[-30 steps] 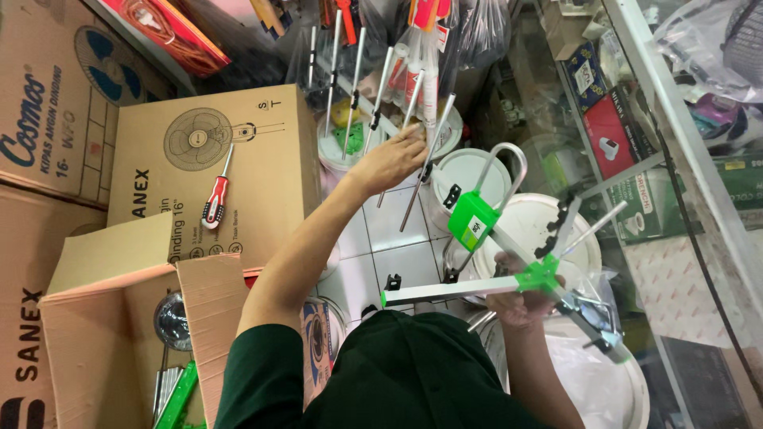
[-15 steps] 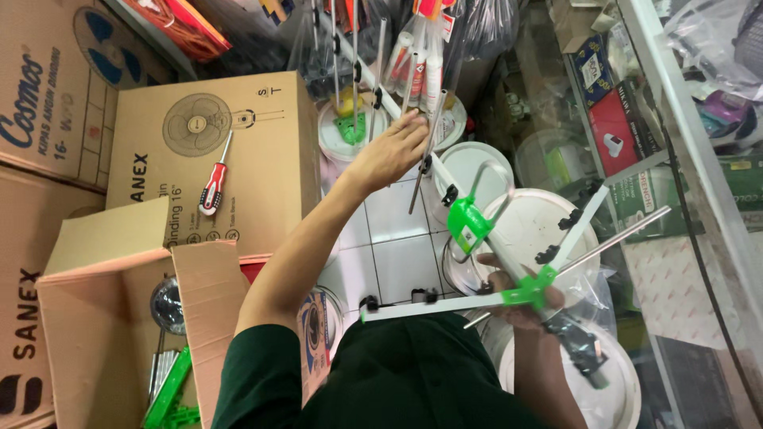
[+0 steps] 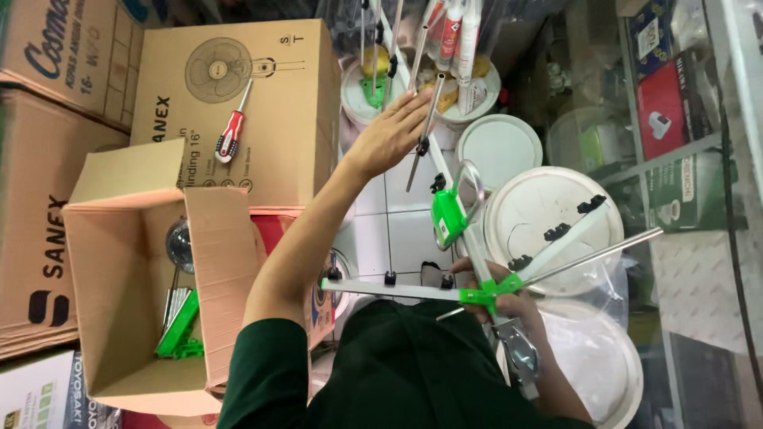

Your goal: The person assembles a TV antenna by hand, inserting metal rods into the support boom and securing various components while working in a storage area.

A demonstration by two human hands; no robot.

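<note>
The antenna frame (image 3: 477,270) is gripped at its green joint by the right hand (image 3: 509,306); a thin aluminium rod (image 3: 425,127) is touched by the open left hand (image 3: 389,135). Brown fan cartons (image 3: 262,95) are stacked left, one bearing a red-handled screwdriver (image 3: 230,131).

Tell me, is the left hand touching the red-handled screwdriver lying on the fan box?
Apart. In the head view the left hand reaches the thin metal rod, while the screwdriver lies on the cardboard box, bare cardboard between them.

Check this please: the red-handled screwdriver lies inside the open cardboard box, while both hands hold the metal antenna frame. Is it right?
Not quite. In the head view the red-handled screwdriver lies on top of the closed fan carton, not inside the open cardboard box. The rest stands.
</note>
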